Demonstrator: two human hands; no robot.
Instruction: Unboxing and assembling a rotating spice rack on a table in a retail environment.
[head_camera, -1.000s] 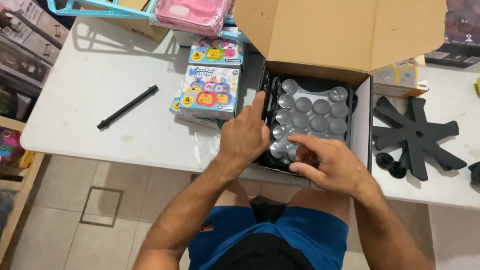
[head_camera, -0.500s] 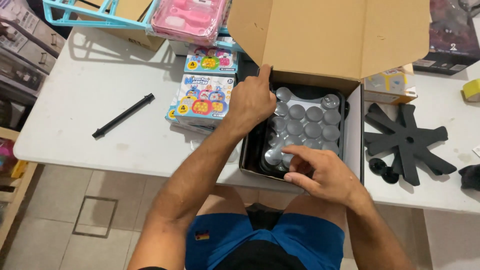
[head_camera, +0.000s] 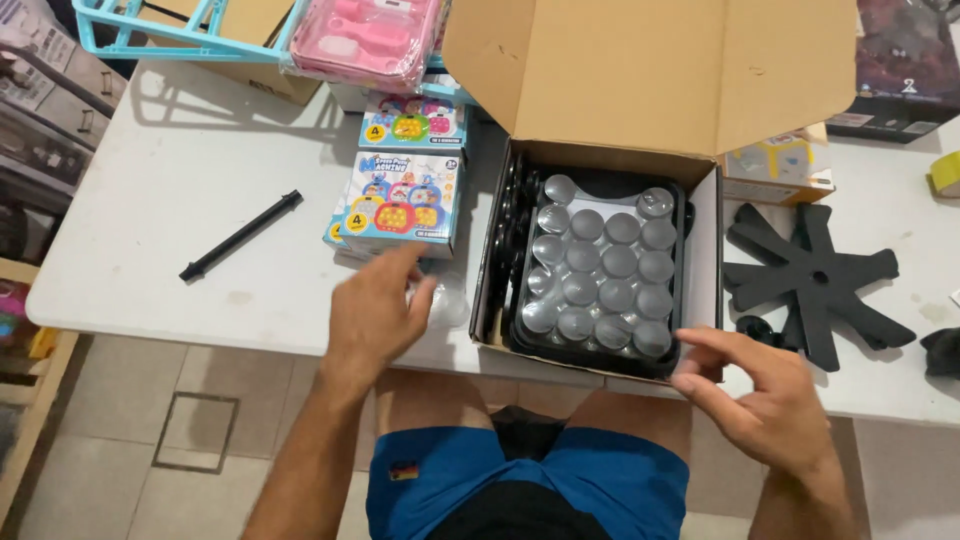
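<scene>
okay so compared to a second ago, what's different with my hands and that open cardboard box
Both hands have come off the black tray of clear domes in the cardboard box. The left hand moved left, now open over the table edge near the colourful toy boxes. The right hand pulled back right, open beside the box's front corner. The tray, the black rod and the black star-shaped piece stayed put.

Place: I see a home packing spot.
Evidence: boxed toys (head_camera: 398, 200) stacked just left of the open cardboard box (head_camera: 600, 180); white table (head_camera: 180, 180); tiled floor (head_camera: 120, 440).
</scene>
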